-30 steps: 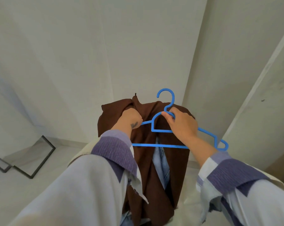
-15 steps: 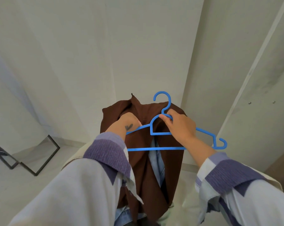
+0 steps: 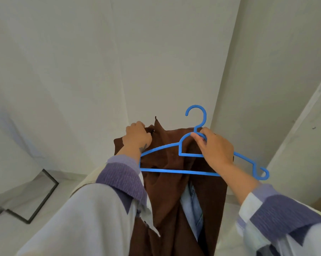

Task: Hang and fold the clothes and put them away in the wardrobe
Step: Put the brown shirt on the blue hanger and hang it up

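brown garment [image 3: 174, 191] in left hand [image 3: 137, 134] (right hand [image 3: 214, 148] grips blue hanger [image 3: 198, 144]).

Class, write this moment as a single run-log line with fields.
stage: hanging | left hand: grips top of brown garment | right hand: holds blue hanger at neck | garment on hanger: not yet

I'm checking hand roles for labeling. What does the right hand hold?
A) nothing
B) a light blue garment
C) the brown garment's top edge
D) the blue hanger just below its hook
D: the right hand grips the blue hanger at its neck, while the left hand pinches the brown garment.
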Motion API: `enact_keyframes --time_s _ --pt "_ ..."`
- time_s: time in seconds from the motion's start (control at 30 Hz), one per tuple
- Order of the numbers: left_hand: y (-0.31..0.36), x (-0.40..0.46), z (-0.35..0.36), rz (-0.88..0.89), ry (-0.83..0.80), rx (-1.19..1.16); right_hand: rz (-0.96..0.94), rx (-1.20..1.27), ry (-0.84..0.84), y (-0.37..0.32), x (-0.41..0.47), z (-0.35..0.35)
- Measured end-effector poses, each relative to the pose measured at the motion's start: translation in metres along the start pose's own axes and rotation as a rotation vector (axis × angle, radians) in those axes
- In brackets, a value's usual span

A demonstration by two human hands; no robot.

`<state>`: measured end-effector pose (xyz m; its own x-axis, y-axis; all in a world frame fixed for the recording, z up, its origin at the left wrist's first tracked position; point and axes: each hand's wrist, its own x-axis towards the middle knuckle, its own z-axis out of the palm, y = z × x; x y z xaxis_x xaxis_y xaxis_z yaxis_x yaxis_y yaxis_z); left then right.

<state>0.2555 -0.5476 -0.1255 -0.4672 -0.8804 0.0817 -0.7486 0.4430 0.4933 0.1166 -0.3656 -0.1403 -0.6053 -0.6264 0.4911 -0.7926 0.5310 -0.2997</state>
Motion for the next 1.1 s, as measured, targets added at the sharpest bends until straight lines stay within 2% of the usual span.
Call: enact_keyframes --time_s 0.1,0.23,0.3,0.47,0.57,0.67,0.77,0.9,1.1 --pt "-0.001 0.009 0.011 -0.013 -0.005 0.036 -0.001 0.019 -0.013 -0.001 -0.005 0.005" --pt "-0.009 0.022 0.035 -0.008 -0.108 0.131 0.0 0.017 -0.012 -0.001 -0.005 0.02" --pt "-0.01 0.021 0.036 0.021 -0.037 0.133 -0.004 0.002 -0.022 -0.002 -0.007 0.022" --pt "-0.009 0.013 0.014 -0.08 0.137 -0.153 0.003 0.033 -0.025 -0.004 -0.009 0.018" --pt "-0.007 -0.001 0.001 -0.125 0.096 -0.297 0.002 0.076 0.002 -0.004 -0.01 0.009" --pt "-0.005 -0.023 -0.012 -0.142 0.058 -0.336 -0.008 0.105 0.006 -0.005 -0.017 -0.004" --pt "-0.009 -0.047 -0.019 -0.113 0.044 -0.317 -0.016 0.119 -0.001 -0.003 -0.029 -0.014" --pt "-0.018 -0.076 -0.019 -0.163 0.037 -0.289 -0.038 0.141 -0.012 -0.002 -0.043 -0.023" --pt "-0.036 -0.082 -0.013 -0.181 0.042 -0.135 -0.086 0.142 0.0 -0.003 -0.045 -0.033"
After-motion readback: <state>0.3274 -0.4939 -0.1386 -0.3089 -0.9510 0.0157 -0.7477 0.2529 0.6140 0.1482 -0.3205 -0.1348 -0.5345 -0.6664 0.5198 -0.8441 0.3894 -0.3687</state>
